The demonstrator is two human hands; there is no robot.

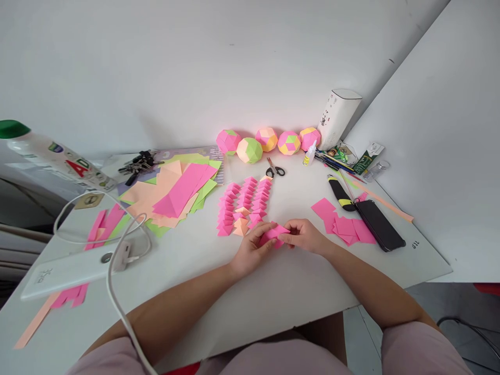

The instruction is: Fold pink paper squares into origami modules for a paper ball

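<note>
A pink piece of folded paper (275, 234) is held between my two hands, above the front middle of the white table. My left hand (253, 247) grips its left side with thumb and fingers. On its right edge, my right hand (303, 235) pinches the paper between thumb and forefinger. Just beyond my left hand stand rows of folded paper units (245, 200), mostly pink with a few peach ones. Flat pink paper squares (347, 229) lie to the right of my right hand.
Several paper balls (250, 150) line the wall, near scissors (275, 167) and a glue bottle (310, 154). Coloured sheets (175, 192), a power bank (70, 273) with its cable and a spray can (58, 159) occupy the left. A phone (380, 225) and a cutter (340, 192) lie right.
</note>
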